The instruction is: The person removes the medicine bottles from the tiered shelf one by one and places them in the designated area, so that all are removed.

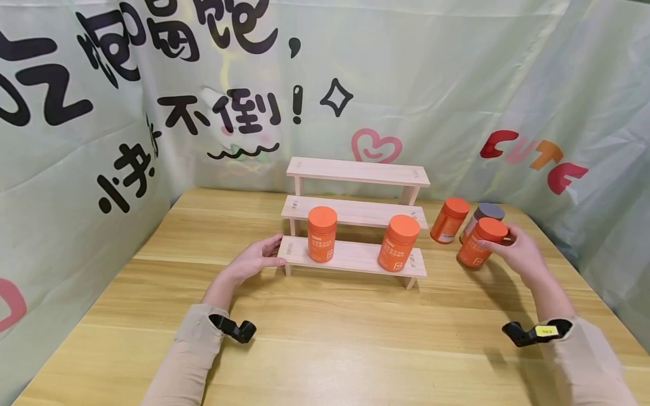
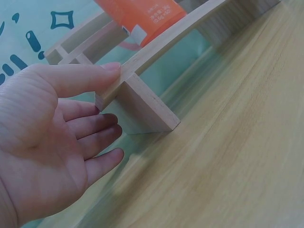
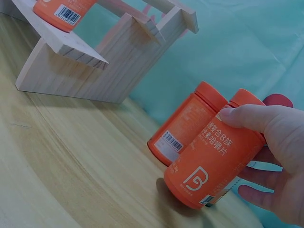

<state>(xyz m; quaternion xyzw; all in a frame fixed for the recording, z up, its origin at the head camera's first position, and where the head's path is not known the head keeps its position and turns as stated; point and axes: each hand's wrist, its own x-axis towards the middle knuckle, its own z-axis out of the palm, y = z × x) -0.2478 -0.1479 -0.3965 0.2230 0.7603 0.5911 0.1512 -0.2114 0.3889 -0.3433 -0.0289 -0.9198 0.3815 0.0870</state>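
Observation:
On the right side of the table, my right hand point(image 1: 520, 255) grips an orange supplement bottle point(image 1: 477, 251), its thumb across the front near the lid and the other fingers behind. In the right wrist view, the bottle's base shows close over the table with a shadow beside it. My left hand point(image 1: 256, 259) holds the left end of a three-tier wooden shelf point(image 1: 355, 258), thumb at the front corner and fingers around the end. Two more orange bottles, one left point(image 1: 321, 237) and one right point(image 1: 399, 245), stand upright on the lowest tier.
Just behind the held bottle stand another orange bottle point(image 1: 449, 221) and a grey-lidded bottle point(image 1: 488, 211), partly hidden. The wooden table point(image 1: 325, 338) extends in front of the shelf. A printed fabric backdrop point(image 1: 447, 101) closes off the back and sides.

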